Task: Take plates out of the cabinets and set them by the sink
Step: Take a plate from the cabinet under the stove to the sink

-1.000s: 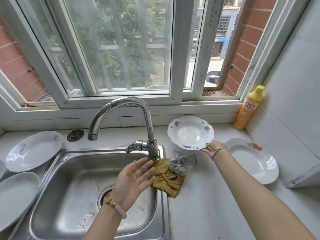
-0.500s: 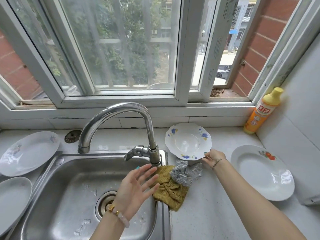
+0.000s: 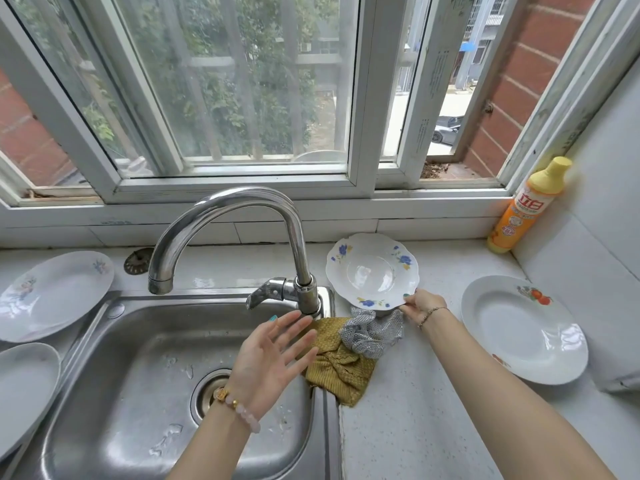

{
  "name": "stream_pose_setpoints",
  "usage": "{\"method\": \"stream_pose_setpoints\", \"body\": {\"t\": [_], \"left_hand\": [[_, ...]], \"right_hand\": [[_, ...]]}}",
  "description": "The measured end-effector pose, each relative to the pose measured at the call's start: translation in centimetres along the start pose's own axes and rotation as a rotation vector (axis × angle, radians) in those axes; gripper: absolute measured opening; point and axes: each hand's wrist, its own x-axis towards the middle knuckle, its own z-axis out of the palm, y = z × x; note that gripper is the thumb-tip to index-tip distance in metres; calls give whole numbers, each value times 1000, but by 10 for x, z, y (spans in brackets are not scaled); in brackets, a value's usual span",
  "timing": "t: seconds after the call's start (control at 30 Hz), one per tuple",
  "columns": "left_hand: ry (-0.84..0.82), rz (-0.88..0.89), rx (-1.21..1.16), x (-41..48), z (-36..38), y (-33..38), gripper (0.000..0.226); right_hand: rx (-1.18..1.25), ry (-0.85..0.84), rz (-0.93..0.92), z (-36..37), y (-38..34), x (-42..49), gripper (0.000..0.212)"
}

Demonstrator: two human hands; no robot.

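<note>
The right hand [image 3: 420, 304], pinching the blue-flowered plate [image 3: 372, 270] by its rim, has lowered it almost onto the counter [image 3: 415, 427] beside the tap [image 3: 298, 244]. The left hand [image 3: 273, 355] hovers open above the sink [image 3: 104, 375].

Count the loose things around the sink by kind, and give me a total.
Plates: 4 (blue-flower plate, fruit-print plate, upper-left plate, lower-left plate)
Cloths: 2 (yellow cloth, silver mesh cloth)
Detergent bottle: 1
Drain strainer: 1
Total: 8
</note>
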Motion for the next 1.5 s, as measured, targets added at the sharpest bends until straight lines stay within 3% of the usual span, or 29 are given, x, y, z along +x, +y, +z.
{"method": "stream_pose_setpoints", "body": {"t": [0.33, 0.63, 1.03, 1.27, 1.5], "left_hand": [[-17, 14, 7, -1, 4, 0, 35], [-27, 30, 25, -3, 7, 0, 35], [-120, -57, 150, -18, 31, -40, 37], [-155, -111, 178, -30, 43, -67, 38], [-130, -100, 174, -40, 35, -74, 37]], "right_hand": [[53, -52, 14, 3, 10, 24, 42], [260, -125, -10, -12, 12, 0, 38], [553, -127, 38, -135, 42, -59, 79], [595, 89, -139, -170, 39, -59, 54], [512, 173, -147, -177, 29, -54, 32]]}}
